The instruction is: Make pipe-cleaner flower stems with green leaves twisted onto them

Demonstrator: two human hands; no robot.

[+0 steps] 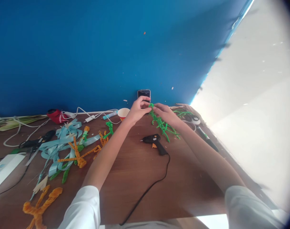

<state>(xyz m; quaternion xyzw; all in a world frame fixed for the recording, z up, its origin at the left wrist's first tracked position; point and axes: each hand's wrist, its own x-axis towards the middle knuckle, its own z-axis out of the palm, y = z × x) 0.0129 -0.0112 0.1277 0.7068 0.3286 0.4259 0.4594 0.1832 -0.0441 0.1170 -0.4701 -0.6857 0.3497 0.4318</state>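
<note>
Both of my hands are raised over the far middle of the brown table [135,171]. My left hand [137,109] pinches the top end of a bunch of green pipe cleaners [162,124]. My right hand [165,114] grips the same bunch just to the right, fingers curled over it. The green stems trail down and to the right from my hands. Right behind my hands a phone [144,94] leans upright against the blue wall.
A black glue gun [154,142] lies below my hands, its cord running to the near edge. Light blue ribbons [61,143], orange pipe-cleaner figures [78,156], a paper cup [123,113], a red object [54,115], white cables and a white box [4,168] fill the left side.
</note>
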